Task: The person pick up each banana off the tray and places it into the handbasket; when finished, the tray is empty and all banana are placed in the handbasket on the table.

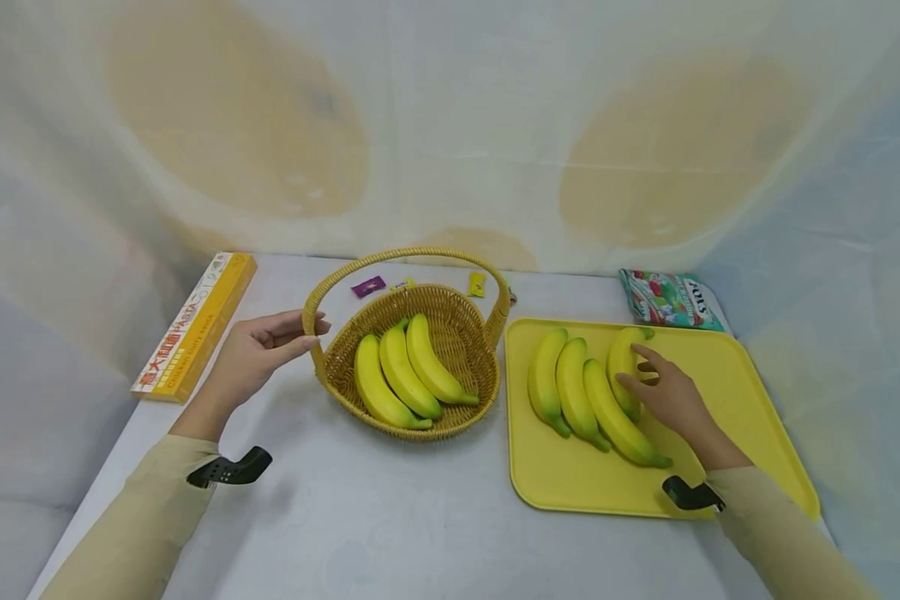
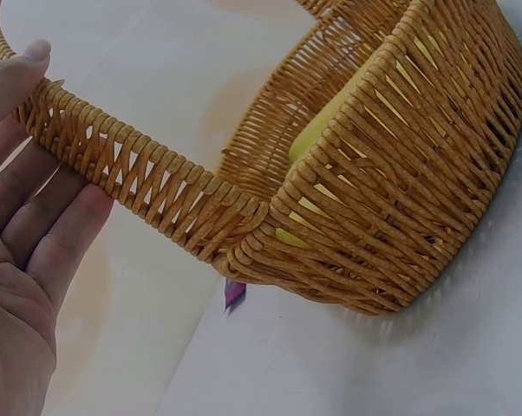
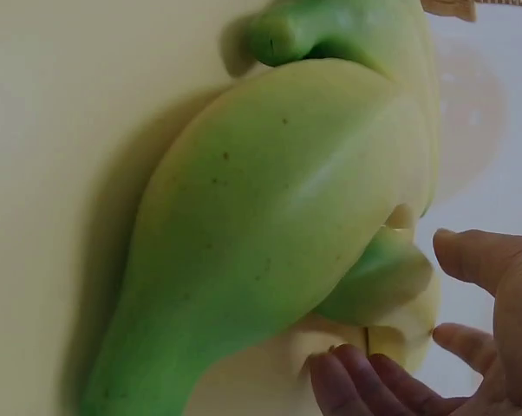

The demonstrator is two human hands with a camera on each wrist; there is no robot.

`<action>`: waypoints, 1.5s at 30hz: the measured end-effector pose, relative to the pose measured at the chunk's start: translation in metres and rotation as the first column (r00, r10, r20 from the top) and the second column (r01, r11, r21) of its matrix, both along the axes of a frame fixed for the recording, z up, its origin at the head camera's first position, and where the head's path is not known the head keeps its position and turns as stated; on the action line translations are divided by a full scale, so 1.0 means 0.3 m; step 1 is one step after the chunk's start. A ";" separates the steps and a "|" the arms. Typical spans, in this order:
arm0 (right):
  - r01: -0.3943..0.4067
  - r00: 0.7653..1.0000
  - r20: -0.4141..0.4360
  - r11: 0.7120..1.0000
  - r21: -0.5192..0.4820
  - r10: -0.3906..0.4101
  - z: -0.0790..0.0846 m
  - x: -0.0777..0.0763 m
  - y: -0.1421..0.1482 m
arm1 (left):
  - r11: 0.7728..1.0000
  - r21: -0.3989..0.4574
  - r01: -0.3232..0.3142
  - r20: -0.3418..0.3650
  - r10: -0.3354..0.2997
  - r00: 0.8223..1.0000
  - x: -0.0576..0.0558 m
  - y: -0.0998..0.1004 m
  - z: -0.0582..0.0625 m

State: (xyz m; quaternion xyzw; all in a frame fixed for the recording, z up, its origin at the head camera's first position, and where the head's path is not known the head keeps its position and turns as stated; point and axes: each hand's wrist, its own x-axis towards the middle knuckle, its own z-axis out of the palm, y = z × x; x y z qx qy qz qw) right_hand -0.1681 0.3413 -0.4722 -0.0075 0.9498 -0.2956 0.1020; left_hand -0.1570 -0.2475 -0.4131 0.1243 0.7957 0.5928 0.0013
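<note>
A wicker basket (image 1: 461, 333) with a tall arched handle stands on the table, holding three yellow bananas (image 1: 381, 383) side by side. At the handle's left side, my left hand (image 1: 258, 346) grips it between thumb and fingers; the left wrist view shows the fingers (image 2: 57, 208) behind the woven handle (image 2: 140, 165). Several bananas lie on a yellow tray (image 1: 720, 400) to the right. My right hand (image 1: 671, 396) is over the tray, its parted thumb and fingers at the right side of the rearmost banana (image 1: 621, 362). In the right wrist view, the fingers (image 3: 356, 386) are spread and slightly bent.
A yellow pasta box (image 1: 195, 329) lies at the table's left edge. Behind the basket are a purple wrapped candy (image 1: 368, 287) and a yellow one (image 1: 477, 284). A green candy bag (image 1: 667, 300) lies behind the tray. Fabric walls (image 1: 450, 125) enclose the table.
</note>
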 end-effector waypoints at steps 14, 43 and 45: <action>-0.001 1.000 0.029 1.000 0.015 0.001 0.028 -0.007 0.016 | 1.000 0.017 0.003 -0.001 -0.003 1.000 -0.004 0.004 -0.003; -0.598 0.798 -0.019 0.787 -0.156 0.603 0.332 0.141 -0.198 | 1.000 -0.013 -0.010 -0.005 0.010 1.000 0.002 0.000 -0.001; -0.619 0.782 -0.024 0.771 -0.148 0.623 0.339 0.137 -0.221 | 1.000 -0.014 -0.009 -0.007 0.009 1.000 0.001 0.001 -0.001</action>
